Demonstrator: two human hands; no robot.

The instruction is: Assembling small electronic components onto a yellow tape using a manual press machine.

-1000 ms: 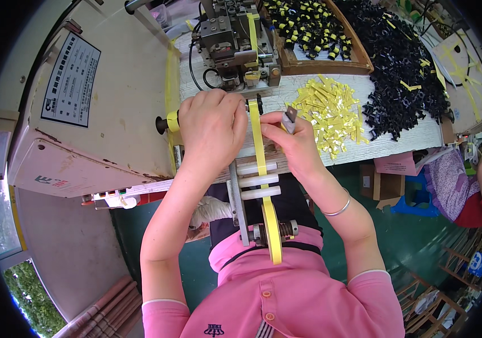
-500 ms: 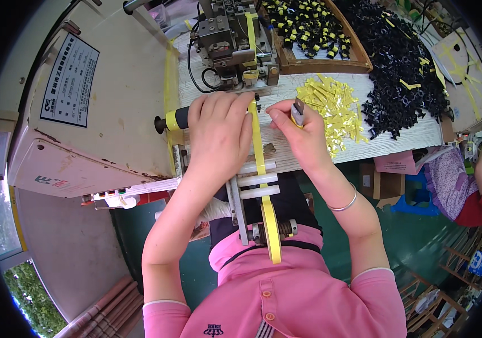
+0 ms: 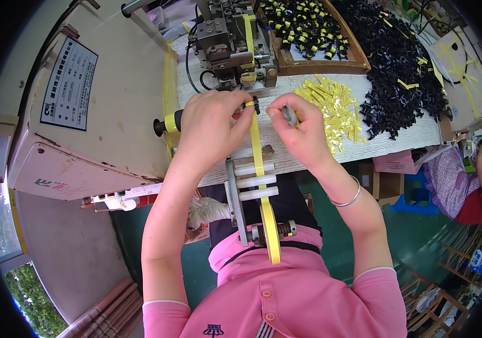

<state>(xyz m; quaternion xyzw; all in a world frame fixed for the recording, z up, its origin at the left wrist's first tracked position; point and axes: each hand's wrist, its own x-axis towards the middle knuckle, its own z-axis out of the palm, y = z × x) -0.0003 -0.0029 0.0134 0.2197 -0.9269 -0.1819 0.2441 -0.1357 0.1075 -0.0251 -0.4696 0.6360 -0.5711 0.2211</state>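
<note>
My left hand [image 3: 210, 127] is closed in a pinch at the front of a metal machine [image 3: 224, 45]. Between its thumb and index finger is a small black part [image 3: 256, 105] with yellow tape at its edge. Below those fingers a yellow tape strip [image 3: 256, 138] runs down over white rollers [image 3: 257, 181] to a tape roll [image 3: 272, 236] near my waist. My right hand [image 3: 307, 132], closed just to the right, grips a short grey metal-looking tool [image 3: 290, 115]; its working end is hidden. A black-and-yellow cylinder [image 3: 169, 123] sticks out left of my left hand.
Cut yellow tape pieces [image 3: 331, 110] lie in a pile right of my right hand. Beyond are a wooden tray [image 3: 323, 66] of black-and-yellow parts and a large heap of black parts [image 3: 401, 84]. A beige cabinet [image 3: 105, 152] stands at left. Another person [image 3: 458, 183] is at far right.
My left hand has rolled and shifted slightly, uncovering the black part at its fingertips. My right hand has turned, so the tool points differently.
</note>
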